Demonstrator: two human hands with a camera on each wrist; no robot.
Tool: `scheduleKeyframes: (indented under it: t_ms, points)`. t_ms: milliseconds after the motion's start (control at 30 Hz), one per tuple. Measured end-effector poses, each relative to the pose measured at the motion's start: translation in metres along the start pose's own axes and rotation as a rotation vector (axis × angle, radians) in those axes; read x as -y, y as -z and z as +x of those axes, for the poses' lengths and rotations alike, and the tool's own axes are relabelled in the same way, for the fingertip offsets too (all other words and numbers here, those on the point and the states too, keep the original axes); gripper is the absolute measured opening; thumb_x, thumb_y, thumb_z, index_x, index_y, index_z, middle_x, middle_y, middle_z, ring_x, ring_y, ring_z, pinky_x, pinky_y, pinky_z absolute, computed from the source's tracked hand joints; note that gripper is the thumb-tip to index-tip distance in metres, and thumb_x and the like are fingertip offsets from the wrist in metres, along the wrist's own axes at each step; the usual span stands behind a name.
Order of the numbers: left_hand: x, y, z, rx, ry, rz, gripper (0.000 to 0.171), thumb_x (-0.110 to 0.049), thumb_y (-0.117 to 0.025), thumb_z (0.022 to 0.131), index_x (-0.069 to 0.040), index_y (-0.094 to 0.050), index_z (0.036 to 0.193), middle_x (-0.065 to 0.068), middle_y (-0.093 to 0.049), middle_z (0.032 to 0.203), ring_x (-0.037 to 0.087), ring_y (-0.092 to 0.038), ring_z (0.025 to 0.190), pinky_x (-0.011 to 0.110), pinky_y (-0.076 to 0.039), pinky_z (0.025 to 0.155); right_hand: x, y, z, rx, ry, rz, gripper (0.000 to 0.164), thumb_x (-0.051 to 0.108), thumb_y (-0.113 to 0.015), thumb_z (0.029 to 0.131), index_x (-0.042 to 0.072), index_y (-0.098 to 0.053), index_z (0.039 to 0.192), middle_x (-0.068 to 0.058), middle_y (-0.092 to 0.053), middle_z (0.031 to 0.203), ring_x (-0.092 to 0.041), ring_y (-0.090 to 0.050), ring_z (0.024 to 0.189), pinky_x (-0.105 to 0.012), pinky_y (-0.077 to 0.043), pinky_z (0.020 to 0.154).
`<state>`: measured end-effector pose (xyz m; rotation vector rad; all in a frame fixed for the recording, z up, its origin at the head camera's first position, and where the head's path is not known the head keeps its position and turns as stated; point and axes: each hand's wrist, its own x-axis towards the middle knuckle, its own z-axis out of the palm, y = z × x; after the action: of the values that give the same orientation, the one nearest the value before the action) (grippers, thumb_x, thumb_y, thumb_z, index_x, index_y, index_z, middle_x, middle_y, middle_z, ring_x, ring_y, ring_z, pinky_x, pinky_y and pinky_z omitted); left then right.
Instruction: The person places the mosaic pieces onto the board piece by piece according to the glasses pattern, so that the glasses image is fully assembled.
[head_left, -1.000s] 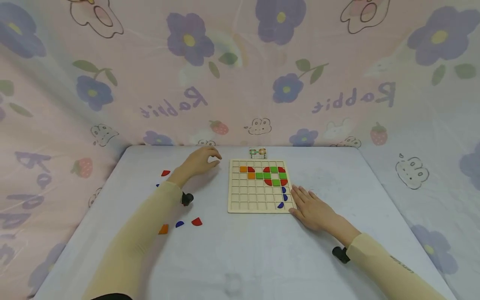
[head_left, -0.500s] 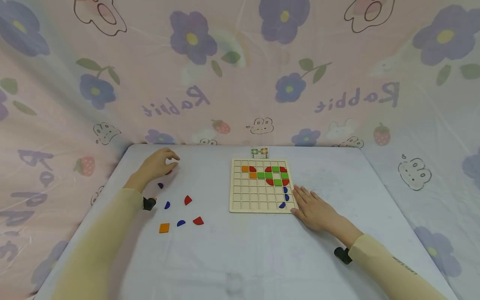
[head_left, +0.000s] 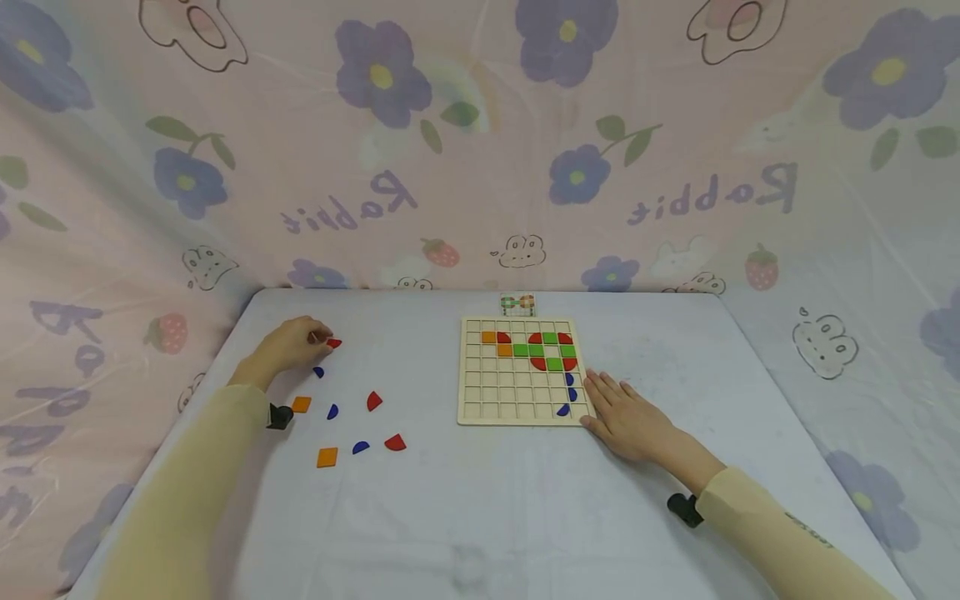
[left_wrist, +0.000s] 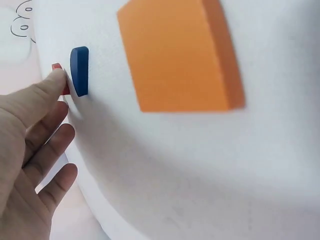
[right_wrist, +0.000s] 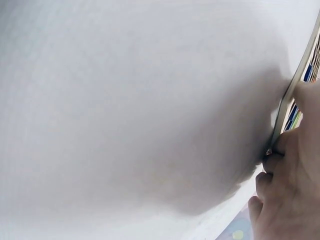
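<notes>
At the far left of the table my left hand [head_left: 294,343] has its thumb and index finger on a red quarter-circle tile [head_left: 334,342], pinching it. In the left wrist view the thumb covers part of that red tile [left_wrist: 65,89], and the other fingers are spread apart from it. My right hand [head_left: 628,421] lies with straight fingers against the right edge of a wooden grid board [head_left: 480,400]. On the board sit orange and green squares, red quarter circles and blue half circles, mostly in the upper rows and down the right side.
Close to my left hand lie a blue half-circle tile [head_left: 318,372] and an orange square tile [head_left: 301,404]. Several more tiles are scattered nearer me, among them a red one [head_left: 395,442]. A small pattern card [head_left: 518,304] stands behind the board.
My left hand has moved left from beside the board to the far-left red tile and now pinches it. The right hand stays at the board's edge.
</notes>
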<state>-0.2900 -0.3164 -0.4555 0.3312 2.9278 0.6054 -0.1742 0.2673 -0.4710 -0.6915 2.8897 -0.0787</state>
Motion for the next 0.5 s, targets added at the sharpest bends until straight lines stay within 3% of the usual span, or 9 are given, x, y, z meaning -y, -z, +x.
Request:
scheduleKeyframes:
  t_ms: [233, 500]
  points:
    - [-0.0031, -0.0014, 0.0001, 0.005, -0.036, 0.022, 0.028, -0.005, -0.064, 0.099, 0.000, -0.071, 0.126, 0.020, -0.063, 0.113, 0.037, -0.058, 0.102, 0.056, -0.051, 0.091, -0.0001, -0.0003, 0.0001, -0.010, 0.001, -0.006, 0.070, 0.038, -0.049, 0.109, -0.008, -0.030, 0.159, -0.025, -0.024, 0.168, -0.044, -0.024, 0.154, -0.062, -0.023, 0.123]
    - [-0.0062, -0.0025, -0.0001, 0.012, -0.036, 0.008, 0.034, 0.001, -0.056, 0.101, -0.003, -0.070, 0.131, 0.023, -0.059, 0.125, 0.039, -0.056, 0.107, 0.058, -0.050, 0.095, 0.0000, 0.0000, 0.0005, 0.005, -0.003, -0.014, 0.071, 0.039, -0.049, 0.110, -0.008, -0.029, 0.159, -0.025, -0.023, 0.168, -0.044, -0.023, 0.155, -0.062, -0.021, 0.123]
